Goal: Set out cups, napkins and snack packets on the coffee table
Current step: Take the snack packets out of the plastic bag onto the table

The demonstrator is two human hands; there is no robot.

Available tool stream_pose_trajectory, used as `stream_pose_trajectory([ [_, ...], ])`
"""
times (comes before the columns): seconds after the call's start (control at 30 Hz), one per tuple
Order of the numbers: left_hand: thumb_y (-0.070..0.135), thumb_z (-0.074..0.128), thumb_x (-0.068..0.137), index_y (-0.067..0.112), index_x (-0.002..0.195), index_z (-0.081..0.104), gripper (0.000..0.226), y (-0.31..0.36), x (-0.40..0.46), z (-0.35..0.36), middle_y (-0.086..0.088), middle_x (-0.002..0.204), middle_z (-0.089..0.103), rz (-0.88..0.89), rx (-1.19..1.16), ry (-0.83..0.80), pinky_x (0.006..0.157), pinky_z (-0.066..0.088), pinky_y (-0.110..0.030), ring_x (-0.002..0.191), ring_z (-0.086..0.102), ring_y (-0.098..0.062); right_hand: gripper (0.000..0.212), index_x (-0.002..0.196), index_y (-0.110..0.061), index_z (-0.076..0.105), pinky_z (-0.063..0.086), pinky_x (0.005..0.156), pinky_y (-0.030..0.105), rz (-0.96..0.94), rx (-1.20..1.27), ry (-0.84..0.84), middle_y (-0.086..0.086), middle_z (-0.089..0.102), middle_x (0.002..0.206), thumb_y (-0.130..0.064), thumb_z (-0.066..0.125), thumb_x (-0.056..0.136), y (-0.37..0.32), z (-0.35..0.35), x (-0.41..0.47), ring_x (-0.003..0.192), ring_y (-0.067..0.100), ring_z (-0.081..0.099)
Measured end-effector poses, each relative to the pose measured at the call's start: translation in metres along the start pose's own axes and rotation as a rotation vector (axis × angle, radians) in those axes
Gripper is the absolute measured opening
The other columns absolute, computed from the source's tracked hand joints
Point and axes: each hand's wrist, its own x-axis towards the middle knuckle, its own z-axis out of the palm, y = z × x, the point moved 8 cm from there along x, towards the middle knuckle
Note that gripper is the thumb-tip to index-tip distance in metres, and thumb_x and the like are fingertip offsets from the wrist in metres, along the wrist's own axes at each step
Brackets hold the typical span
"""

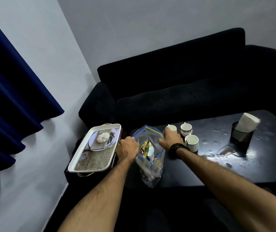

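Left hand (pixel 127 149) and right hand (pixel 170 139) each pinching one side of the zip bag's (pixel 148 162) mouth, spreading it wide. Snack packets (pixel 148 150) inside, bag at the coffee table's (pixel 217 168) near-left edge. Three cups (pixel 191 142) just beyond; napkins (pixel 247 122) upright in a holder toward the far-right corner. Snack step, apparently. Next: one hand free to reach in.
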Motion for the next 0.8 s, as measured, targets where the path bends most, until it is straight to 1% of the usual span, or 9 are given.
stream_pose_trajectory([
  [0.07, 0.046, 0.038, 0.097, 0.012, 0.106, 0.064, 0.043, 0.002, -0.004, 0.004, -0.015, 0.104, 0.069, -0.001, -0.054, -0.041, 0.069, 0.038, -0.034, 0.095, 0.065, -0.034, 0.050, 0.111, -0.015, 0.047, 0.057, 0.079, 0.044, -0.028, -0.009, -0.118, 0.011, 0.064, 0.105, -0.034, 0.071, 0.072, -0.004, 0.011, -0.008, 0.096, 0.034, 0.065],
  [0.13, 0.052, 0.048, 0.089, 0.018, 0.103, 0.057, 0.038, 0.006, -0.007, 0.014, -0.008, 0.098, 0.065, 0.011, -0.101, -0.155, 0.067, 0.041, -0.032, 0.087, 0.063, -0.028, 0.056, 0.112, -0.013, 0.041, 0.059, 0.071, 0.045, -0.083, 0.010, -0.210, 0.015, 0.065, 0.102, -0.018, 0.075, 0.068, -0.011, 0.021, -0.015, 0.090, 0.036, 0.068],
  [0.23, 0.040, 0.063, 0.074, 0.023, 0.104, 0.046, 0.038, 0.014, -0.018, 0.029, -0.002, 0.097, 0.060, 0.049, -0.121, -0.377, 0.066, 0.045, -0.032, 0.084, 0.062, -0.025, 0.056, 0.117, -0.015, 0.040, 0.057, 0.069, 0.041, -0.123, 0.030, -0.184, 0.017, 0.064, 0.102, -0.006, 0.066, 0.068, -0.012, 0.017, -0.018, 0.092, 0.038, 0.066],
  [0.43, 0.032, 0.063, 0.066, 0.026, 0.101, 0.046, 0.039, -0.008, -0.015, 0.014, -0.001, 0.102, 0.058, 0.009, -0.152, -0.337, 0.075, 0.052, -0.035, 0.088, 0.059, -0.023, 0.050, 0.114, -0.015, 0.037, 0.056, 0.079, 0.045, -0.061, -0.093, -0.135, 0.018, 0.061, 0.099, -0.005, 0.060, 0.070, 0.024, -0.002, -0.022, 0.095, 0.040, 0.064],
  [0.5, 0.033, 0.063, 0.065, 0.025, 0.102, 0.048, 0.041, -0.009, -0.014, 0.014, -0.002, 0.103, 0.059, 0.014, -0.195, -0.340, 0.077, 0.055, -0.038, 0.089, 0.062, -0.024, 0.052, 0.114, -0.014, 0.037, 0.056, 0.076, 0.046, -0.126, -0.144, -0.075, 0.017, 0.059, 0.108, -0.001, 0.059, 0.069, 0.018, -0.006, -0.025, 0.096, 0.040, 0.063],
  [0.57, 0.030, 0.068, 0.065, 0.022, 0.104, 0.052, 0.043, -0.005, -0.014, 0.019, -0.005, 0.104, 0.060, 0.024, -0.292, -0.371, 0.080, 0.059, -0.041, 0.091, 0.065, -0.025, 0.050, 0.114, -0.012, 0.044, 0.053, 0.076, 0.044, -0.317, -0.249, 0.067, 0.013, 0.053, 0.115, -0.002, 0.061, 0.068, -0.004, -0.012, -0.032, 0.100, 0.037, 0.058],
  [0.67, 0.022, 0.075, 0.067, 0.019, 0.107, 0.055, 0.044, -0.002, -0.015, 0.030, -0.006, 0.098, 0.065, 0.031, -0.439, -0.413, 0.072, 0.061, -0.038, 0.086, 0.067, -0.021, 0.029, 0.104, -0.013, 0.057, 0.048, 0.073, 0.034, -0.560, -0.247, 0.237, 0.009, 0.056, 0.107, -0.012, 0.062, 0.076, -0.036, -0.014, -0.045, 0.093, 0.029, 0.056],
  [0.73, 0.023, 0.078, 0.070, 0.019, 0.107, 0.056, 0.043, 0.001, -0.019, 0.039, -0.008, 0.091, 0.069, 0.050, -0.537, -0.472, 0.058, 0.057, -0.030, 0.077, 0.066, -0.017, 0.019, 0.098, -0.015, 0.063, 0.043, 0.069, 0.030, -0.570, -0.203, 0.123, 0.007, 0.061, 0.105, -0.015, 0.062, 0.079, -0.043, 0.002, -0.043, 0.095, 0.029, 0.060],
  [0.8, 0.030, 0.080, 0.075, 0.015, 0.104, 0.056, 0.041, 0.001, -0.025, 0.047, -0.006, 0.079, 0.069, 0.057, -0.657, -0.527, 0.052, 0.050, -0.026, 0.063, 0.063, -0.013, 0.029, 0.108, -0.013, 0.062, 0.046, 0.078, 0.032, -0.412, -0.238, -0.131, 0.011, 0.065, 0.113, -0.024, 0.066, 0.081, -0.035, 0.033, -0.031, 0.106, 0.031, 0.061],
])
